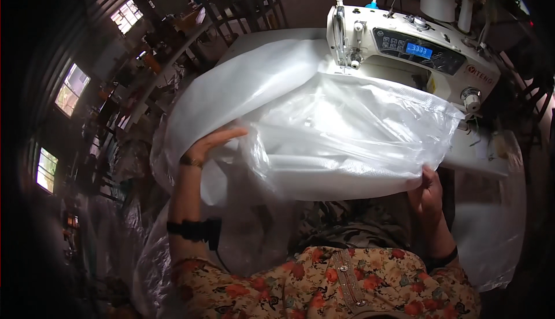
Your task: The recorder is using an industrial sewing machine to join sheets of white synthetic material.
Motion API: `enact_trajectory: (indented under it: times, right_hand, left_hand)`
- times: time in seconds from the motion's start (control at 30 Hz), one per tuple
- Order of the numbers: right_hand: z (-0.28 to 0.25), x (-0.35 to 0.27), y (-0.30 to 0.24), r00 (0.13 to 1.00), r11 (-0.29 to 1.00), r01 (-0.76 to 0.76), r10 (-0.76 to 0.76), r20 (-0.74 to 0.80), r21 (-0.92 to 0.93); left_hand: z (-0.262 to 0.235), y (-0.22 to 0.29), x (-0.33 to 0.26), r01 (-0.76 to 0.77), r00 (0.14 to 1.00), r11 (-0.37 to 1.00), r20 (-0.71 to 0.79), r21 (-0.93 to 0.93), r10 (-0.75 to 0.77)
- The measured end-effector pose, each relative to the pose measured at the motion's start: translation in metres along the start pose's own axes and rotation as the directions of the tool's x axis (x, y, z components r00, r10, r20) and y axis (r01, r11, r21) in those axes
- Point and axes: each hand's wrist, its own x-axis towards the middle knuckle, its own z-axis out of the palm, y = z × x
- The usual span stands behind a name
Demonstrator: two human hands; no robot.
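One large piece of clear, crinkled plastic sheeting (324, 134) spreads across the middle of the view, between the person's two hands and the one white sewing machine (404, 47) behind it. Whether it is a single sheet or a bag of two layers cannot be told; several folds overlap, and nothing is seen inside it. Its far edge lies on the pale surface (260, 37) under the machine's needle end, while its near part hangs down toward the person's lap and spills off to the left.

The left hand (211, 144) is raised at the left side of the plastic, palm turned up and fingers stretched out loosely, resting against the film rather than closed around it. The right hand (426, 189) is at the lower right corner of the sheeting, fingers curled and pinched shut on its edge. The two hands are well apart, with the plastic stretched between them.

One dark band (193, 229) wraps the left forearm, and one more circles the right wrist (444, 258). On the machine, one small blue lit display (418, 50) shows on its front panel. Two white thread cones (445, 0) stand behind the machine at the upper right. Three bright windows (72, 88) line the dim wall on the far left.
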Motion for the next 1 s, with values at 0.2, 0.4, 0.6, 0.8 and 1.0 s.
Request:
enact_trajectory:
  times: [0.2,0.4,0.6,0.8,1.0]
  right_hand:
    - [-0.021,0.01,0.037,0.991,0.841,-0.115,0.137,-0.001,0.529]
    - [0.019,0.014,0.042,0.954,0.758,-0.301,0.245,0.175,0.579]
    - [0.062,0.033,0.028,0.926,0.847,-0.376,0.357,0.121,0.376]
    - [0.082,0.071,0.037,0.92,0.881,-0.365,0.39,-0.027,0.3]
    - [0.07,0.052,-0.001,0.652,0.724,-0.613,0.689,0.316,-0.316]
  left_hand:
    - [-0.031,-0.043,-0.049,0.129,0.989,0.971,-0.096,0.201,-0.112]
    - [0.007,-0.003,-0.05,-0.123,0.95,0.626,-0.275,-0.77,-0.151]
    - [0.055,0.093,-0.06,-0.186,0.983,-0.182,-0.183,-0.966,-0.033]
    - [0.101,0.154,-0.107,-0.155,0.98,-0.263,-0.114,-0.952,-0.165]
    - [0.085,0.131,-0.123,-0.271,0.932,-0.435,-0.12,-0.859,-0.342]
